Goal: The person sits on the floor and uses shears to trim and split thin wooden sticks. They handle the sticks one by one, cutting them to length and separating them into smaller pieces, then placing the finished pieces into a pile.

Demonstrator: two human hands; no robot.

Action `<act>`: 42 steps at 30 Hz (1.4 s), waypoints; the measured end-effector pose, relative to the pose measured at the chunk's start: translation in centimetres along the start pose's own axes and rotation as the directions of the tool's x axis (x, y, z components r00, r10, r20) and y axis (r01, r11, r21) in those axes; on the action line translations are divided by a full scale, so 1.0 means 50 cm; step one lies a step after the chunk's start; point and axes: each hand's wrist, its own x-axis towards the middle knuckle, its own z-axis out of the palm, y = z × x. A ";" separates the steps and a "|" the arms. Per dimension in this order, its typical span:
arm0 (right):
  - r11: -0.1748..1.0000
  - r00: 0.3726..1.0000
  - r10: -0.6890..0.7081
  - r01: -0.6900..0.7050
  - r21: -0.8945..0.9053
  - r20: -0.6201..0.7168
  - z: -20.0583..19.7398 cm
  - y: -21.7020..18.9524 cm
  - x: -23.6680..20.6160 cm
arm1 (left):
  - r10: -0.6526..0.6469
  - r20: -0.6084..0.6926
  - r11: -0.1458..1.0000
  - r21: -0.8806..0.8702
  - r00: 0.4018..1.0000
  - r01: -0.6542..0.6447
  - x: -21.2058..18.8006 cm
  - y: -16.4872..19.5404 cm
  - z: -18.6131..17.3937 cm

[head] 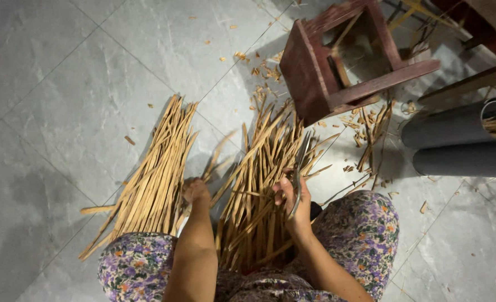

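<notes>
Two heaps of thin bamboo strips lie on the grey tile floor between my knees: a neater left bundle [153, 173] and a messier middle pile [259, 184]. My left hand [195, 191] reaches down between the two heaps, fingers curled around a strip or two. My right hand [293, 204] is closed on a long, thin metal blade [299, 168] that points away from me over the middle pile. My legs in purple floral trousers [365, 229] frame the strips.
A dark red wooden stool [315, 72] lies tipped on its side beyond the pile, with chips and offcuts [265, 72] scattered around it. Two grey plastic pipes [455, 140] lie at the right, one holding strips. Wooden furniture legs stand at the top right.
</notes>
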 end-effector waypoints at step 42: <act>0.978 0.953 -0.193 0.205 -0.028 0.235 -0.170 0.019 -0.314 | 0.481 -0.580 0.021 -0.742 0.658 -0.670 -0.622 -0.018 -0.157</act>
